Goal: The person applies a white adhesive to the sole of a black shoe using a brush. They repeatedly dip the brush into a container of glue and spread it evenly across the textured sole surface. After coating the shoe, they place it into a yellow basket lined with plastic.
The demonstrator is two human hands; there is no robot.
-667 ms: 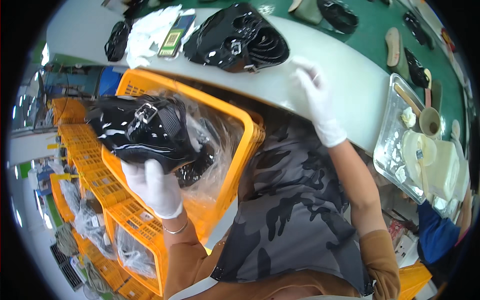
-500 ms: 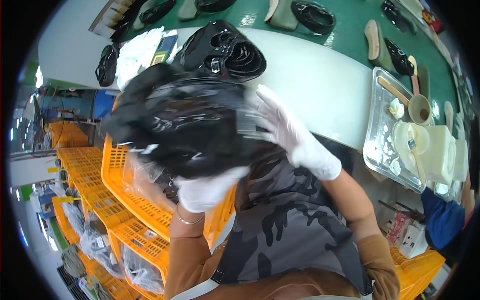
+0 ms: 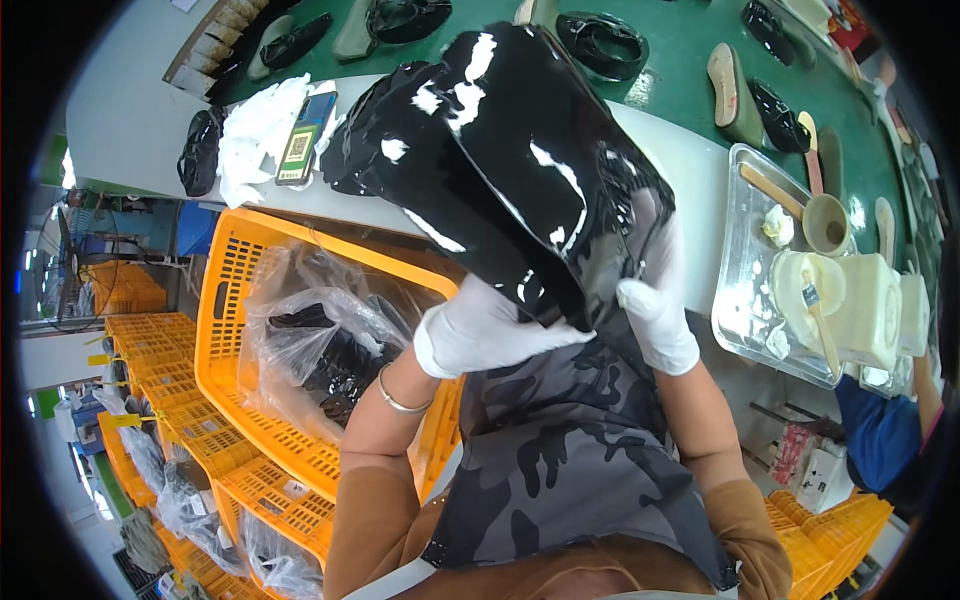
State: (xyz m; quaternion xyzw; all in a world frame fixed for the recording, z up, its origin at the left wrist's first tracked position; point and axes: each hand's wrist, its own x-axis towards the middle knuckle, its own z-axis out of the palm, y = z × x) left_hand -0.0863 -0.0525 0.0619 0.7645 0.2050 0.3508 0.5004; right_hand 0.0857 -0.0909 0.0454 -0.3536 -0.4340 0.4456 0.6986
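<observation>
A bundle of glossy black shoe uppers [image 3: 520, 170] is held up before me, over the front edge of the white tabletop. White gloves cover both hands. My left hand [image 3: 480, 332] supports the bundle from below at its near end, its thumb side along the lower edge and some fingertips hidden. Around the right end my right hand [image 3: 658, 310] is closed, with the thumb on the near face and the fingers partly behind the shiny material. Below and left of the bundle stands an orange crate [image 3: 222, 300] holding clear plastic bags [image 3: 285, 330] with more black pieces inside.
A metal tray [image 3: 735, 270] with a brush, a cup and a white container stands to the right. Left on the table lie a phone [image 3: 305, 140], white cloth [image 3: 250, 135] and a black upper [image 3: 200, 150]. Shoe parts line the green belt [image 3: 680, 60]; a co-worker's blue sleeve [image 3: 885, 425] shows right.
The black bundle has been lifted and turned, moving up and right. My right hand has gone from spread fingers to closing on its right side. The crate's contents are now uncovered.
</observation>
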